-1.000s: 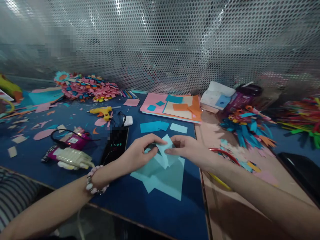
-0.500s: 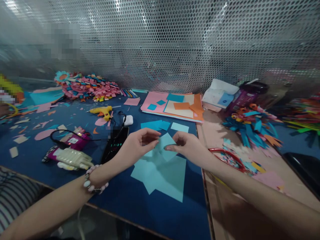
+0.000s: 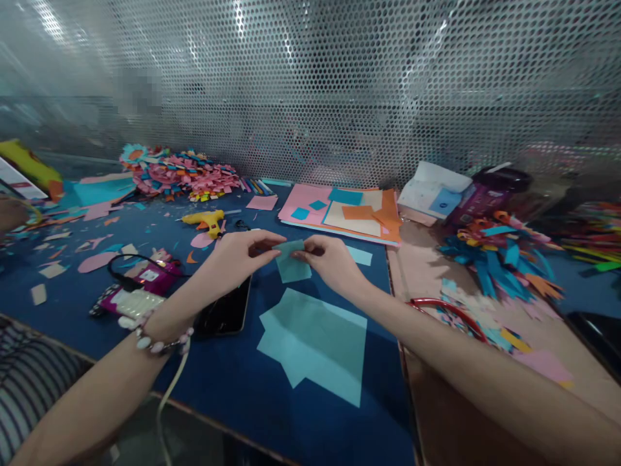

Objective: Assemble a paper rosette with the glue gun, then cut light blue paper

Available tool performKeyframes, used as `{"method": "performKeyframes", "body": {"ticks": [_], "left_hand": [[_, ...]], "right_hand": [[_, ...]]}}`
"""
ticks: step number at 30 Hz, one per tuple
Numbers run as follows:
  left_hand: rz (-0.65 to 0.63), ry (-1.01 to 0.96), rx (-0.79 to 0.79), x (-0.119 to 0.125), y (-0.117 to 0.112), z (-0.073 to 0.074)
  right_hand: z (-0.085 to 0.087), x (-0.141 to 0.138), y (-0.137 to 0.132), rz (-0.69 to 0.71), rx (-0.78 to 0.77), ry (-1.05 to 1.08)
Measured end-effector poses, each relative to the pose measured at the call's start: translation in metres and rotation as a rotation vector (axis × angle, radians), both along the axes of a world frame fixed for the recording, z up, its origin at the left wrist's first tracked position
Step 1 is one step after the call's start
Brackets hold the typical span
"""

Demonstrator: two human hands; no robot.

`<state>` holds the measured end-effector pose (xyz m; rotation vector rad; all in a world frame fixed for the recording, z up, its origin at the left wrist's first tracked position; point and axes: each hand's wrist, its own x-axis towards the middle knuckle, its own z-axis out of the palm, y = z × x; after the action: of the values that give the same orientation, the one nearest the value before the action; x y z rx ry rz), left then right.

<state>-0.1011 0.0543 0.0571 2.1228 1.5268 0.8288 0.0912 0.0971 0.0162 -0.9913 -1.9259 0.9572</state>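
Note:
A small square of light blue paper [image 3: 294, 264] hangs between my two hands above the dark blue table. My left hand [image 3: 245, 254], with a beaded bracelet at its wrist, pinches the upper left edge between thumb and fingers. On the upper right edge, my right hand [image 3: 328, 257] pinches the same paper. Below them on the table lie overlapping light blue sheets [image 3: 320, 349] with corners pointing several ways. A light blue rectangle [image 3: 360, 255] rests just past my right hand. Partly under my left forearm is a black phone [image 3: 228, 309].
Behind stands a stack of coloured paper [image 3: 310, 194]. To the left are a yellow glue gun [image 3: 206, 222], a purple device with a cable [image 3: 158, 277] and paper scraps. Red-handled scissors [image 3: 453, 312] lie right, near a blue strip bundle [image 3: 478, 255]. Another person's hand [image 3: 12, 213] shows far left.
Both hands have moved left and slightly up with the small paper square, which now hangs more upright. It no longer overlaps the larger sheets from my view.

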Motion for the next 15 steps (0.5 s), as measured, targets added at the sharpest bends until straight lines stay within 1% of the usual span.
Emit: {"method": "performKeyframes", "body": {"ticks": [2, 4, 6, 8, 10, 11, 13, 15], "left_hand": [[0.064, 0.122, 0.029, -0.007, 0.003, 0.003], [0.091, 0.228, 0.042, -0.013, 0.005, 0.004], [0.079, 0.337, 0.020, -0.019, 0.007, 0.003], [0.056, 0.425, -0.009, -0.024, 0.009, -0.001], [0.042, 0.471, -0.035, -0.029, 0.011, -0.006], [0.038, 0.479, -0.043, -0.031, 0.013, -0.008], [0.034, 0.489, -0.051, -0.034, 0.015, -0.013], [0.023, 0.498, -0.062, -0.034, 0.016, -0.015]], "right_hand": [[-0.007, -0.013, 0.006, -0.009, -0.014, -0.004], [-0.013, -0.024, 0.008, -0.003, -0.020, -0.041], [-0.018, -0.032, 0.008, 0.006, -0.004, -0.102], [-0.018, -0.032, 0.002, 0.001, 0.054, -0.167], [-0.015, -0.024, -0.009, 0.009, 0.149, -0.233], [-0.013, -0.017, -0.017, 0.035, 0.197, -0.267], [-0.011, 0.000, -0.038, 0.156, 0.269, -0.340], [-0.013, 0.018, -0.062, 0.290, 0.329, -0.409]]}}
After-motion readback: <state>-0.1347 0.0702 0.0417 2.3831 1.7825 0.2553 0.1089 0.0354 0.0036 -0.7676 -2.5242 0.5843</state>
